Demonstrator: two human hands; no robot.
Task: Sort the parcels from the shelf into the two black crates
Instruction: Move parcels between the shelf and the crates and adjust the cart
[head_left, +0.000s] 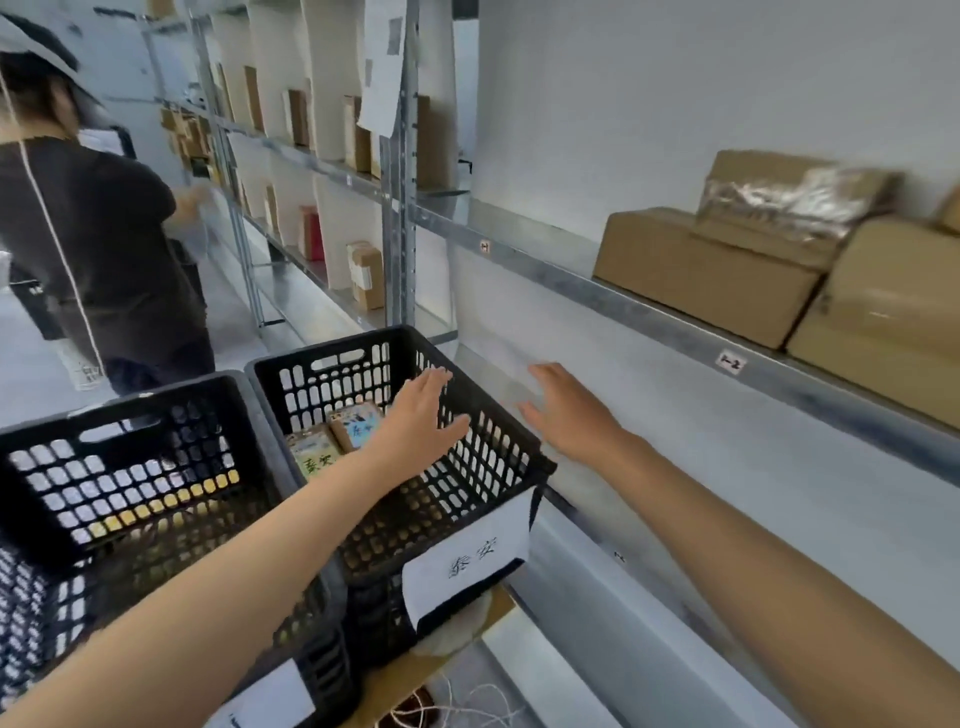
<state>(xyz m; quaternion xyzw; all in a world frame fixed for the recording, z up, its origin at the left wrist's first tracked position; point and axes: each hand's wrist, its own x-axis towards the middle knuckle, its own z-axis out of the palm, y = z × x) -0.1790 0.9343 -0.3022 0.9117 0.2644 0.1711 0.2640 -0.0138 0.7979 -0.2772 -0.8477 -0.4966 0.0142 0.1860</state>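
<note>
The left grip (415, 421) is open with fingers straight and together, holding nothing. It hovers palm down over the far right corner of the right black crate (332, 387). The right grip (571, 415) is also open and empty with its fingers spread; it sits just past that crate's rim, in front of the pale wall under the shelf (571, 283).

Two small parcels with handwritten labels (311, 452) lie in the right crate, just left of the left wrist. A white paper label (467, 561) hangs on its near wall. The left black crate (119, 408) touches it side by side — its contents cannot be made out.

Up on the shelf, well right of both hands, brown cardboard parcels (701, 275) are stacked together. Another person (93, 234) stands further down the aisle.
</note>
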